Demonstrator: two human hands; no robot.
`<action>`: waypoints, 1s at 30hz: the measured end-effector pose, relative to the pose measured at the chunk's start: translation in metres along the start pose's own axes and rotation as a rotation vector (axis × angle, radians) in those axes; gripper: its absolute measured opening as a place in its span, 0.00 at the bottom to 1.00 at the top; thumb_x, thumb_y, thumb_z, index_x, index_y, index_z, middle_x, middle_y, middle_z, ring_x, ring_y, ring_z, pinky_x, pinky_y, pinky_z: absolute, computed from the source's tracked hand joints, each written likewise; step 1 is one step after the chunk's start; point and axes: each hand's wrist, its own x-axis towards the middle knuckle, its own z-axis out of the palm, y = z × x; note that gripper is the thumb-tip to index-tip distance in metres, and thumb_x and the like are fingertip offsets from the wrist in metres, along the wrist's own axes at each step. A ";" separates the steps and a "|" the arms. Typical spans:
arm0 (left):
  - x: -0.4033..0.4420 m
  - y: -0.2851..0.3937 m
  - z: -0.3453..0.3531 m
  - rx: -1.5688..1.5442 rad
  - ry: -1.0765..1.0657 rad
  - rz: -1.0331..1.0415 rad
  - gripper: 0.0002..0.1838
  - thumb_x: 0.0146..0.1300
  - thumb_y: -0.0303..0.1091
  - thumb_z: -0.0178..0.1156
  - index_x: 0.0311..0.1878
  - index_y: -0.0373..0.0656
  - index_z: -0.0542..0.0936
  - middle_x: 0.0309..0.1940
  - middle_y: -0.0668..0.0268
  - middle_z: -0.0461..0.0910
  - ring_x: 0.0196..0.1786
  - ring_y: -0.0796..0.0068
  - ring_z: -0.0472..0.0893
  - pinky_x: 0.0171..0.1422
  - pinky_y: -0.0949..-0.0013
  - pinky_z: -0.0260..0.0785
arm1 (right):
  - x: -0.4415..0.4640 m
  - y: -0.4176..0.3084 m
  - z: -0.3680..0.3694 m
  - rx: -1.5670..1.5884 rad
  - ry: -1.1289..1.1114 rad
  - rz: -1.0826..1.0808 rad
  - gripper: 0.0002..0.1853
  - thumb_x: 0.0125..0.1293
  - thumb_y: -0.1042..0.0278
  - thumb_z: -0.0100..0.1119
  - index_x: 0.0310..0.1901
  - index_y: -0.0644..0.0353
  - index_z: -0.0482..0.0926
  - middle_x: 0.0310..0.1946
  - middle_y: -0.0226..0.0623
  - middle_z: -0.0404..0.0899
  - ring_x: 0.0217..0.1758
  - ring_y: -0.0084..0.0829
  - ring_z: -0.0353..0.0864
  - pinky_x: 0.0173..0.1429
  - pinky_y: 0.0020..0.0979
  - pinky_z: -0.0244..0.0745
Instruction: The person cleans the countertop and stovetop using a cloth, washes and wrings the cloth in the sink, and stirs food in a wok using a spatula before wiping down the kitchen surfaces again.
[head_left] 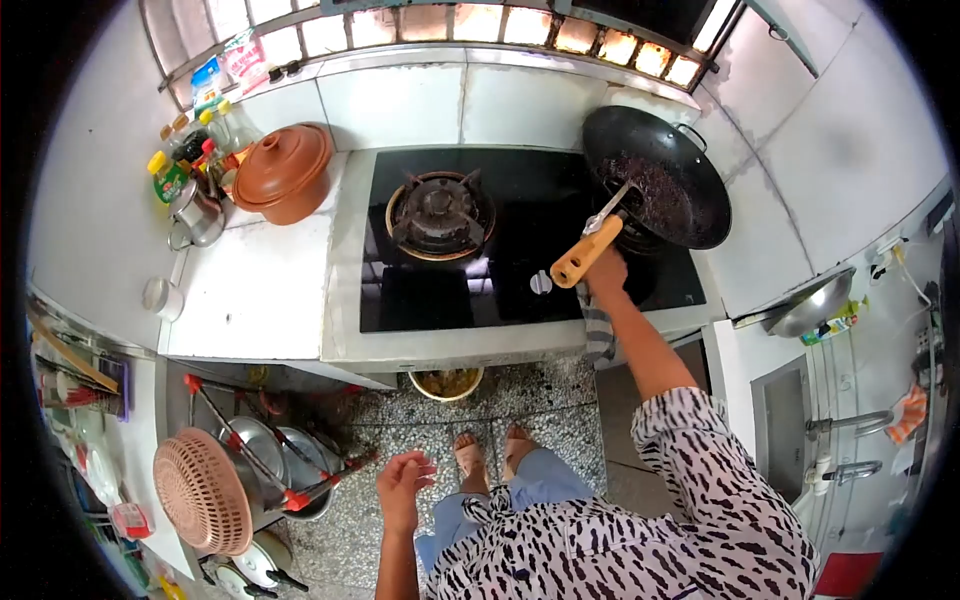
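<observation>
A black wok (657,178) sits over the right side of the black glass stove (530,230), with dark food inside. A wooden handle (585,255) slants from the wok towards the front, and a metal utensil rests along it into the wok. My right hand (607,278) is beside and partly under this handle; its fingers are hidden. Below it a striped cloth (598,332) hangs at the counter's edge. My left hand (405,482) is raised over the floor, fingers loosely bent and apart, with nothing visible in it. The left burner (441,212) carries no pot.
On the left counter (250,290) stand a brown clay pot (284,172), a metal jug (198,215) and several bottles. A sink (782,425) is at right. Below are a pink basket (203,490), a red-cornered rack (236,437) and a bowl (446,383).
</observation>
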 end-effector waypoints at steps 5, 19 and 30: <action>-0.004 -0.002 -0.019 0.029 0.064 0.015 0.09 0.60 0.30 0.48 0.40 0.36 0.73 0.32 0.62 0.75 0.32 0.73 0.77 0.33 0.75 0.70 | -0.005 0.028 -0.041 0.667 0.007 0.294 0.13 0.58 0.63 0.47 0.35 0.68 0.72 0.28 0.42 0.76 0.31 0.33 0.76 0.36 0.31 0.67; 0.001 -0.009 -0.016 -0.051 0.113 -0.041 0.09 0.59 0.31 0.48 0.39 0.37 0.73 0.31 0.63 0.75 0.32 0.74 0.77 0.33 0.75 0.70 | -0.038 -0.083 0.034 -0.061 -0.118 -0.118 0.18 0.50 0.64 0.55 0.38 0.67 0.64 0.37 0.54 0.69 0.45 0.52 0.69 0.50 0.44 0.63; -0.027 -0.028 -0.003 -0.115 0.243 -0.062 0.09 0.60 0.29 0.48 0.40 0.37 0.74 0.32 0.63 0.76 0.32 0.74 0.77 0.35 0.75 0.70 | 0.007 -0.124 0.029 -0.103 -0.192 -0.199 0.15 0.53 0.68 0.51 0.42 0.65 0.67 0.40 0.53 0.71 0.44 0.46 0.72 0.48 0.40 0.68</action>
